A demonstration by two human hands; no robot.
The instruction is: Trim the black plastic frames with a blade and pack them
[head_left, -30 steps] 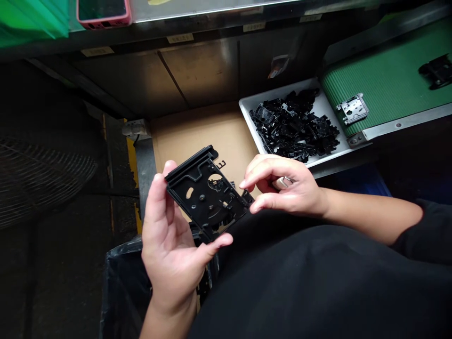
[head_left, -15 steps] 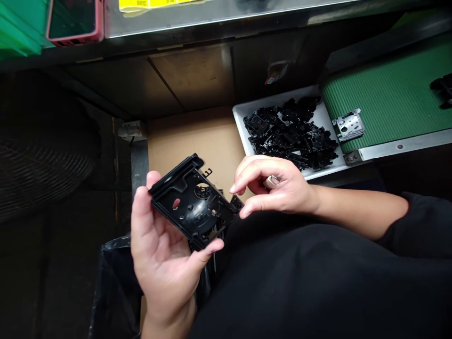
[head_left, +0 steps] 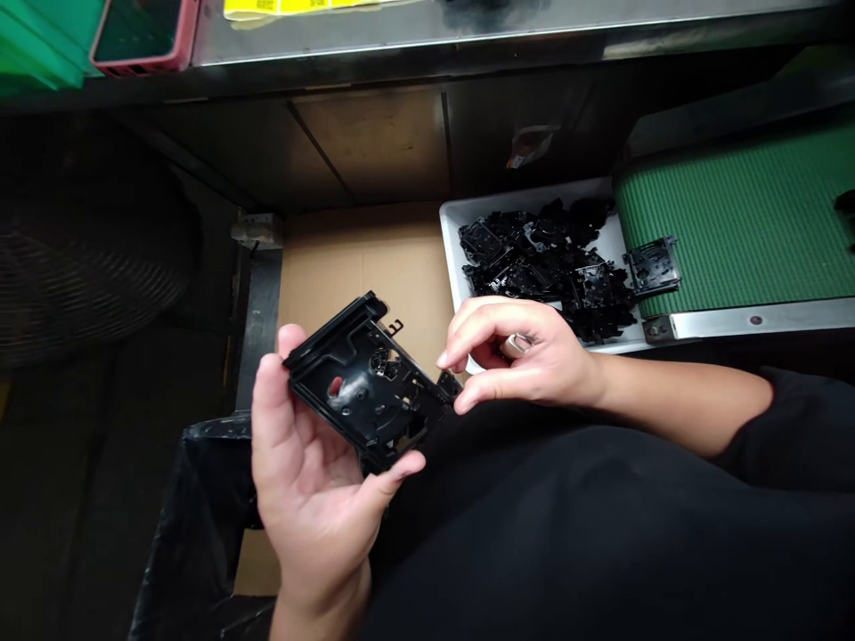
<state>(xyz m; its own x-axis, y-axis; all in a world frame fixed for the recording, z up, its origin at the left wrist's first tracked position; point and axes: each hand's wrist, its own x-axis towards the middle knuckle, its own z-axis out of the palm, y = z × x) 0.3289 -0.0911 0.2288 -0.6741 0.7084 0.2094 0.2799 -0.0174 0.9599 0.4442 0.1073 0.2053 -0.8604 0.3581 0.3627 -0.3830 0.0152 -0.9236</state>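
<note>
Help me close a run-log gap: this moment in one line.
left hand: holds black frame; right hand: at frame's corner; white tray: piled black parts; green belt: dark part at end

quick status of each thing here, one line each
black rectangular plastic-looking part, held tilted by left hand
right hand, curled at the part's corner, grip unclear
white plastic tray, heaped with black parts
flat dark part, lying on green ribbed belt
pink-cased phone, screen dark
black-lined bin, open

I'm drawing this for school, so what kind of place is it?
Probably a factory workstation: there's a green conveyor belt, a white tray heaped with black parts, and a metal worktop.
</note>
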